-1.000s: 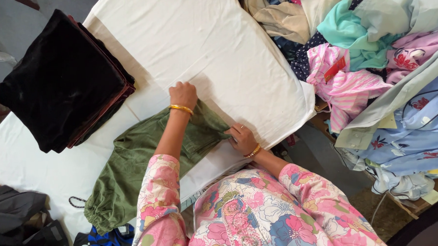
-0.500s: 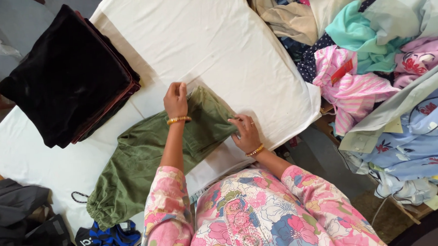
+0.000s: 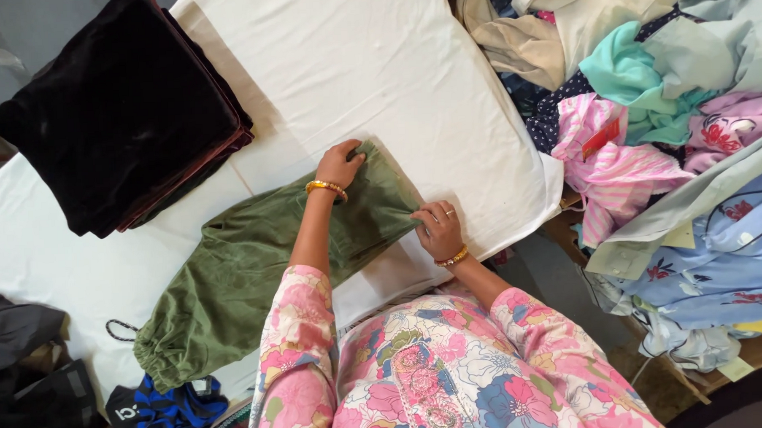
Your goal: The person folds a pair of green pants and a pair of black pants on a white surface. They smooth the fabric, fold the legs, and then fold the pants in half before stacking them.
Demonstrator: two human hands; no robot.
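Near the front edge of the white table (image 3: pixel 376 62), green trousers (image 3: pixel 231 270) lie flat, running from the left front corner area toward the middle. Their gathered drawstring end lies close to the front edge at the left; the other end lies under both hands. Bare white surface stays open beyond the trousers toward the far edge and toward the right edge. A stack of black cloth (image 3: pixel 124 113) takes up the far left part, apart from the trousers. Off the right edge, a heap of mixed clothes (image 3: pixel 648 112) lies piled, close to the table corner.

The left hand (image 3: pixel 340 165) rests on the far end of the trousers, fingers curled down onto the cloth, forearm stretched across the garment; a gold bangle sits at the wrist. The right hand (image 3: pixel 438 230) sits at the near corner of the same end, fingertips pinching the cloth edge, wrist bent toward the front edge.
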